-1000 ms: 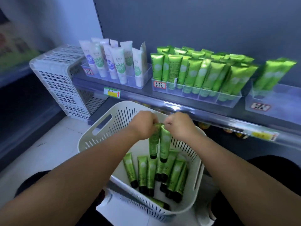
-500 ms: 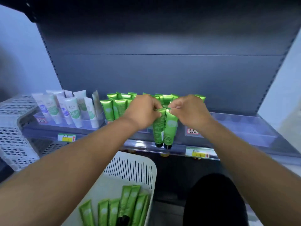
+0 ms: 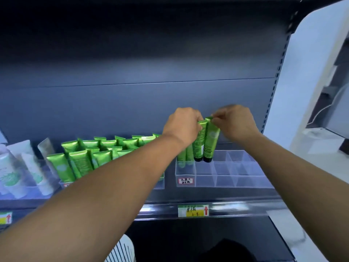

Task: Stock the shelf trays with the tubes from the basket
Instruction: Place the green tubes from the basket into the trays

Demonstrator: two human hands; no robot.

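My left hand [image 3: 182, 127] grips the top of one green tube [image 3: 199, 143], and my right hand [image 3: 235, 123] pinches the crimped top of a second green tube [image 3: 211, 142]. Both tubes hang cap-down, side by side, just above the rear cells of the clear divided tray [image 3: 224, 176] on the shelf. Two green tubes [image 3: 186, 155] stand in that tray's left cells, partly hidden by my left wrist. Only the white basket's rim [image 3: 122, 250] shows at the bottom edge.
A full tray of green tubes [image 3: 90, 157] stands to the left, with white tubes [image 3: 24, 167] further left. The shelf's front rail carries a yellow price label [image 3: 192, 210]. A dark back panel rises behind, and a white wall lies to the right.
Both hands lifted the two tubes out of the basket and carried them up and right to the clear tray. My view swung up, so the basket has dropped almost out of sight.
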